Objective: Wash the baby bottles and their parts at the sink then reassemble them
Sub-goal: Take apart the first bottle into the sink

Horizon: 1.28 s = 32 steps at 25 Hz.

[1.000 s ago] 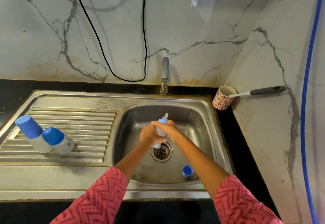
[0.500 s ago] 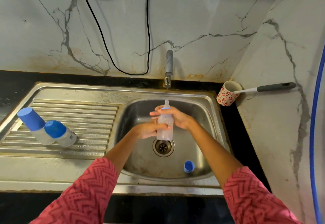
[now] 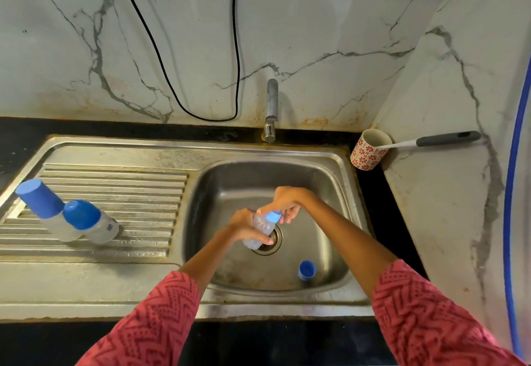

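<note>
Over the drain of the steel sink (image 3: 342, 181) I hold a clear baby bottle (image 3: 260, 229), tilted with its blue collar up to the right. My left hand (image 3: 244, 226) grips the bottle's body. My right hand (image 3: 286, 203) curls its fingers round the blue collar; the teat is hidden behind that hand. A loose blue cap (image 3: 307, 270) lies in the basin at the front right. Two capped bottles, one taller (image 3: 43, 207) and one shorter (image 3: 90, 222), lean together on the ribbed drainboard (image 3: 129, 193) at the left.
The tap (image 3: 271, 109) rises at the back of the sink; no water shows. A red-flowered cup (image 3: 367, 150) with a grey-handled brush (image 3: 442, 139) stands at the back right corner. A black cable (image 3: 184, 84) hangs on the marble wall. A blue hose (image 3: 514, 164) runs down the right edge.
The bottle has gone from upright to tilted and lower over the drain. My right hand has closed over its top, hiding the teat. The camera view has shifted slightly.
</note>
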{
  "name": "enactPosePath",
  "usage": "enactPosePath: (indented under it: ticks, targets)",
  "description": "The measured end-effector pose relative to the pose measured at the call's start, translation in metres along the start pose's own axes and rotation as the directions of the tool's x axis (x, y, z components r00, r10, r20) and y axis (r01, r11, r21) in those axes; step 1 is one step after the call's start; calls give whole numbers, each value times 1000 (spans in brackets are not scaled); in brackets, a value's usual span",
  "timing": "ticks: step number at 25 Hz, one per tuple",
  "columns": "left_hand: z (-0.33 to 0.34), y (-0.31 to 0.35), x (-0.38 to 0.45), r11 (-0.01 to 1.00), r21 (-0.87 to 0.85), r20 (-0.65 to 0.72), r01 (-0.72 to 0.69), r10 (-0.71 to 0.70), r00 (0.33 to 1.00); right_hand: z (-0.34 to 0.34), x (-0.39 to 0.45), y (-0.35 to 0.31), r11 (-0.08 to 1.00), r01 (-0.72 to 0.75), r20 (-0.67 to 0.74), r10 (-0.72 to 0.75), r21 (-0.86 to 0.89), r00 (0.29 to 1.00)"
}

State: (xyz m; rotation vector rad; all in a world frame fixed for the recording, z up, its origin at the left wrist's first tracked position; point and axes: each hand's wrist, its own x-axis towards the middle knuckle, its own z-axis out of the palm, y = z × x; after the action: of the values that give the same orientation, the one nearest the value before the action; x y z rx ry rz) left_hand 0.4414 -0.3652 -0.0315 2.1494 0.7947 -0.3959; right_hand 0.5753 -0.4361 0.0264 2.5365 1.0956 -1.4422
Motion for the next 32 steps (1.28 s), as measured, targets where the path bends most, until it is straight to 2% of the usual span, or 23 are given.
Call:
enactPosePath:
  ticks: [2, 4, 5, 7, 10, 12, 15, 17, 21, 23, 24, 26, 27, 28, 29, 30, 31, 32]
  targets:
    - [2, -5, 3, 997, 67, -5, 25, -25, 1000, 5, 4, 5, 992, 89, -28, -92, -90, 995]
    - [5, -16, 4, 964, 259, 58, 63, -80, 995, 4, 7, 14, 957, 219, -112, -243, -192, 963]
    - [10, -26, 5, 953, 290, 102, 86, -120, 988, 2, 7, 19, 938, 279, -149, -312, -206, 938]
    - [25, -41, 5, 970, 215, 158, 117, -152, 976, -4, 8, 32, 924, 370, -199, -382, -97, 902]
    - [45, -45, 6, 992, -38, 146, 122, -116, 982, -3, 9, 51, 888, 380, -201, -335, 260, 920]
    - [55, -43, 13, 997, -13, 186, 81, -77, 980, 10, 10, 59, 800, 364, -194, -309, 477, 931]
    - [67, -48, 17, 994, 83, 254, 69, -87, 963, 26, 11, 67, 649, 355, -202, -300, 673, 932]
    - [73, -61, 20, 985, 34, 278, 169, -172, 945, 32, 14, 73, 565, 329, -178, -306, 756, 935]
    - [75, -72, 20, 974, 150, 316, 168, -208, 925, 42, 24, 82, 421, 275, -119, -360, 865, 925]
    - [67, -70, 19, 959, 219, 336, 178, -246, 909, 43, 30, 82, 448, 267, -112, -342, 853, 933]
    - [61, -66, 21, 951, 247, 302, 187, -259, 918, 43, 32, 81, 475, 271, -118, -328, 837, 937]
    - [40, -55, 26, 945, 240, 103, 223, -253, 962, 42, 33, 75, 530, 294, -151, -296, 796, 943]
    - [28, -44, 25, 959, 144, 3, 245, -248, 969, 42, 33, 71, 556, 314, -183, -279, 770, 943]
    - [19, -35, 29, 969, -43, -63, 243, -245, 967, 41, 32, 66, 586, 337, -223, -259, 737, 940]
    - [11, -24, 28, 913, -334, -25, 234, -257, 966, 40, 31, 60, 618, 363, -263, -251, 697, 932]
    - [6, -12, 28, 759, -609, 93, 231, -221, 971, 38, 31, 54, 657, 393, -296, -260, 643, 919]
    - [3, 1, 26, 584, -781, 179, 219, -127, 976, 36, 30, 48, 705, 416, -316, -278, 575, 907]
    - [2, 11, 24, 459, -867, 197, 195, -43, 979, 34, 30, 43, 756, 435, -335, -298, 489, 894]
